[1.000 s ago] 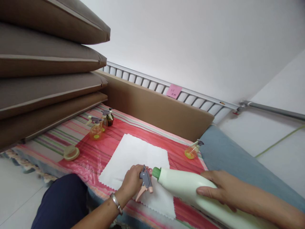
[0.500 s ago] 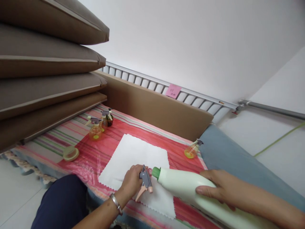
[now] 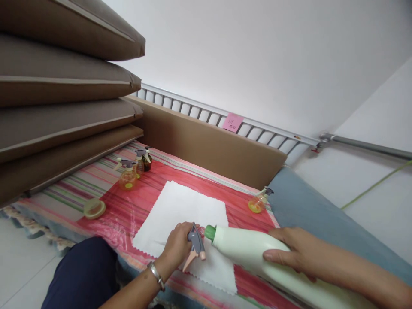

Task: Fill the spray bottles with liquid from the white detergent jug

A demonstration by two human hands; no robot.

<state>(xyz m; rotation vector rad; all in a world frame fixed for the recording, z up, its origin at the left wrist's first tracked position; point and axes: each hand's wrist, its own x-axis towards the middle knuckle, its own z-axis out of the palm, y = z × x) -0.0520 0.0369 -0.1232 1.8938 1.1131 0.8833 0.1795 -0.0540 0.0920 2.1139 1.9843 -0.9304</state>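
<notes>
My left hand [image 3: 178,243], with a silver bracelet at the wrist, is closed around a grey trigger spray head [image 3: 195,240] with peach-coloured nozzle and trigger. Right beside it shows a small pink see-through round piece [image 3: 201,231]; what lies under it is hidden. My right hand [image 3: 294,251] grips a large pale-green bottle [image 3: 241,244], tilted nearly flat. Its green mouth [image 3: 210,232] points left, at the pink piece; I cannot tell if they touch. Below both hands lies a white cloth [image 3: 183,199] with zigzag edges.
On the red sheet [image 3: 154,176] stand an orange spray bottle [image 3: 128,179], a dark spray bottle [image 3: 147,162] and a yellow spray bottle [image 3: 256,204]. A pale round lid [image 3: 94,208] lies left. Stacked brown cushions [image 3: 64,90] and a brown board [image 3: 206,141] border the surface.
Hardly anything differs. The view has shifted slightly; both hands keep their holds, and the pale-green bottle stays tilted at the pink piece.
</notes>
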